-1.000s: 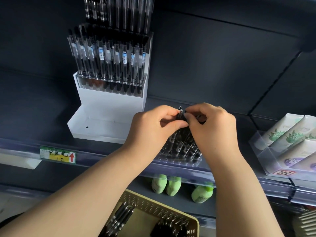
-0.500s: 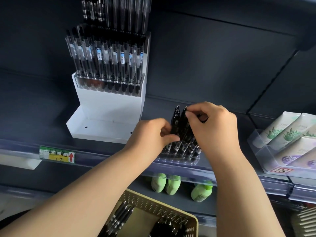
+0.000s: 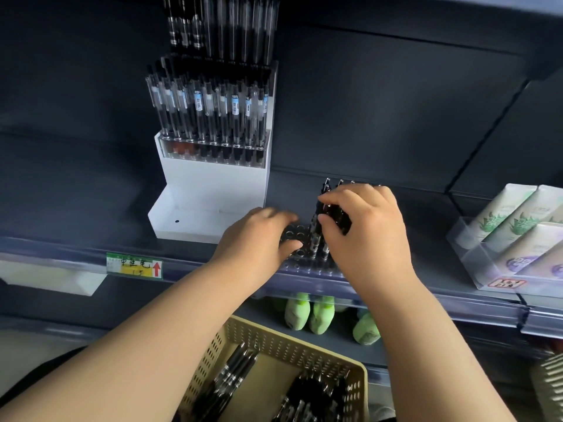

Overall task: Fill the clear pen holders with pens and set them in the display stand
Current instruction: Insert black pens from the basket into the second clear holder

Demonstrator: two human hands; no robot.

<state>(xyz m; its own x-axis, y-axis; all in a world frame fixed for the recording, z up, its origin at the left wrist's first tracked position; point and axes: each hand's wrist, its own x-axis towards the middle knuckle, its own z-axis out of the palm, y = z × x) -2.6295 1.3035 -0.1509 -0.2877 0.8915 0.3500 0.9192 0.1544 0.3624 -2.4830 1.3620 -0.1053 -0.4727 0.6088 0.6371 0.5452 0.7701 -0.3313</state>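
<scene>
Right hand [image 3: 368,236] is gripping a bundle of black pens [image 3: 333,213], thumb on the near side and fingers curled over the top. The bundle's long axis is running near-vertical, leaning slightly away, with metal clip ends poking up above the fingers and tips pointing down into the clear pen holder [image 3: 300,236].

Left hand [image 3: 256,239] is holding the holder's left end, thumb in front and fingers behind (blurred, so the grip is read from outline only). Both forearms are reaching up and forward, wrists roughly level.

The holder is sitting on the shelf just behind the front rail [image 3: 61,257], long axis running left-right. Open holes are showing at its left end, and a few pens are standing in the rows beside the bundle.

The white display stand [image 3: 213,184] is standing just to the left, near the left hand's knuckles. Its upper tiers are carrying rows of upright pens [image 3: 213,117], and its lowest step is showing white floor.

On the right, a clear tray of tubes [image 3: 466,239] is sitting well apart from the right hand. A beige perforated basket [image 3: 274,342] is sitting below the forearms, with loose black pens [image 3: 234,373] lying in it.
</scene>
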